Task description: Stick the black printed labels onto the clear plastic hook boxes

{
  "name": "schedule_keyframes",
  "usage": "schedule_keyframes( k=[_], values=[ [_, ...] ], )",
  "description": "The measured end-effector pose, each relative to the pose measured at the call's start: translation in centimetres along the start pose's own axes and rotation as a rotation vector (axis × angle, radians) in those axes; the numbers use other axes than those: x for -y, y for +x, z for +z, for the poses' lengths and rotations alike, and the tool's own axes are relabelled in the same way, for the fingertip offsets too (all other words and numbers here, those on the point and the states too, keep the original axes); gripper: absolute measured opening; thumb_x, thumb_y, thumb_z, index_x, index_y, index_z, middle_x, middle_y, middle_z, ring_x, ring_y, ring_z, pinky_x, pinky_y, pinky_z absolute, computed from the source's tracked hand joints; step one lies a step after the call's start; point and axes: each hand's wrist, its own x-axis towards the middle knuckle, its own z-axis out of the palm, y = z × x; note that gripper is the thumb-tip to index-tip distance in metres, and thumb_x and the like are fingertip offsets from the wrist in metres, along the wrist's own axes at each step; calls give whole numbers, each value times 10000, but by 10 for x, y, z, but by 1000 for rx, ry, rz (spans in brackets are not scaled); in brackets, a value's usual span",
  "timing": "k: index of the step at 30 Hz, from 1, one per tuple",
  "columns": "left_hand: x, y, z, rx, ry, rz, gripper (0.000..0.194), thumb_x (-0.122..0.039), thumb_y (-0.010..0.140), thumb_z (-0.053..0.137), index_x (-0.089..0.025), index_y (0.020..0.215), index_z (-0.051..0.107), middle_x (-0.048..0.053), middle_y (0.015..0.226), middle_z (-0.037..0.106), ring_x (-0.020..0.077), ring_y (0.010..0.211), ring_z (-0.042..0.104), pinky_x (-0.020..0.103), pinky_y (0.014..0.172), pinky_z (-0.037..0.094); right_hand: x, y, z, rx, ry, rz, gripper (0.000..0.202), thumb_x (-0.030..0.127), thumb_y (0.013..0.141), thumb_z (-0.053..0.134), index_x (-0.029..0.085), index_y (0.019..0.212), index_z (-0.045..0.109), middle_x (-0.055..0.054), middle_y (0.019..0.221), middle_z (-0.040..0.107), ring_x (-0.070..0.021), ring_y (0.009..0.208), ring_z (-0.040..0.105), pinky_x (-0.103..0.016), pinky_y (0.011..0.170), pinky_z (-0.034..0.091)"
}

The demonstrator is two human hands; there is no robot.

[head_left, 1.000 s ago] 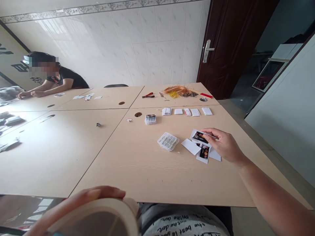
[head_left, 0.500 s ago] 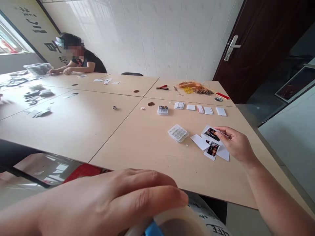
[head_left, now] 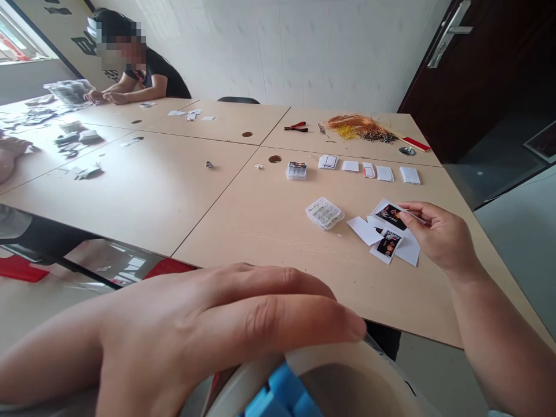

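Observation:
My left hand (head_left: 234,324) is large in the foreground, its fingers curved over a pale round object (head_left: 317,354), which looks like a tape roll, with blue parts (head_left: 284,389) inside. Only part of it shows. On the right, my right hand (head_left: 443,237) pinches a white card (head_left: 388,214) with a black printed label between thumb and fingers. Beneath that card lie loose white cards (head_left: 408,249), one of them also bearing a black label (head_left: 388,243). Left of them sits a clear compartment box (head_left: 324,213) with small items inside.
Behind stand another clear box (head_left: 296,170) and a row of card stacks (head_left: 384,173). Red-handled pliers (head_left: 296,127) and a bundle of orange strands (head_left: 358,126) lie farther back. A person (head_left: 152,75) sits at the far left; another hand (head_left: 13,153) shows at the left edge.
My view has tilted, so the table sits higher in the picture and more of the round object shows. The right hand still pinches the card over the others.

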Motion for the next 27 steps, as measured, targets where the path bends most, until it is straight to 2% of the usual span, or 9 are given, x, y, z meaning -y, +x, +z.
schedule_keyframes(
  k=[2, 3, 5, 6, 8, 12, 17, 22, 27],
  values=[
    [-12, 25, -15, 78, 7, 55, 768, -598, 784, 215, -170, 1199, 699, 12, 1011, 775, 248, 1055, 734, 325, 672, 597, 1, 0, -1, -1, -4, 7, 315, 471, 973, 636, 174, 1044, 713, -51, 975, 746, -187, 864, 713, -398, 835, 586],
    [-17, 39, -24, 148, -4, 132, 753, -586, 791, 227, -189, 1245, 677, 5, 1073, 768, 244, 1055, 739, 330, 693, 601, 1, 0, -1, -2, -7, 11, 316, 469, 972, 638, 171, 1044, 712, -48, 967, 745, -185, 855, 713, -396, 828, 587],
    [-23, 63, -42, 353, -41, 401, 697, -547, 810, 301, -216, 1342, 607, 2, 1246, 723, 225, 1091, 732, 295, 753, 600, 1, 0, -1, -4, -15, 22, 314, 464, 971, 643, 166, 1042, 710, -43, 952, 743, -183, 843, 713, -392, 815, 589],
    [-24, 71, -50, 421, -50, 512, 703, -522, 820, 351, -175, 1398, 548, 25, 1328, 686, 219, 1157, 703, 260, 810, 586, 0, 1, -1, -4, -19, 27, 308, 459, 971, 645, 166, 1040, 709, -41, 948, 742, -181, 839, 713, -388, 811, 590],
    [-24, 80, -59, 462, -30, 604, 717, -487, 844, 369, -147, 1470, 444, 35, 1407, 632, 199, 1241, 655, 222, 897, 556, -1, 2, -1, -3, -25, 41, 287, 441, 974, 647, 168, 1036, 709, -38, 945, 741, -177, 831, 710, -378, 802, 590],
    [-20, 79, -59, 471, 104, 614, 651, -415, 876, 365, -175, 1480, 373, 34, 1427, 609, 190, 1233, 663, 212, 903, 566, -4, 3, -1, 7, -38, 71, 240, 398, 972, 659, 173, 1037, 712, -34, 948, 741, -172, 825, 707, -370, 798, 591],
    [-20, 75, -55, 373, 195, 576, 555, -370, 844, 506, -300, 1390, 438, -103, 1343, 659, 124, 1079, 733, 108, 824, 550, -8, 4, -1, 20, -53, 89, 208, 359, 973, 666, 166, 1037, 708, -33, 949, 737, -169, 826, 707, -367, 794, 594],
    [-24, 66, -48, 285, 146, 513, 574, -237, 812, 442, -249, 1385, 466, -47, 1340, 666, 137, 1116, 718, 145, 900, 546, -12, 5, 0, 18, -67, 91, 183, 331, 977, 663, 163, 1039, 703, -35, 971, 733, -167, 838, 705, -366, 800, 594],
    [-23, 63, -45, 251, 114, 518, 670, -357, 760, 353, -211, 1398, 494, -42, 1352, 651, 132, 1155, 692, 144, 932, 506, -13, 6, -1, 26, -82, 92, 155, 308, 978, 663, 165, 1024, 701, -29, 957, 727, -164, 834, 700, -361, 798, 594]
  ],
)
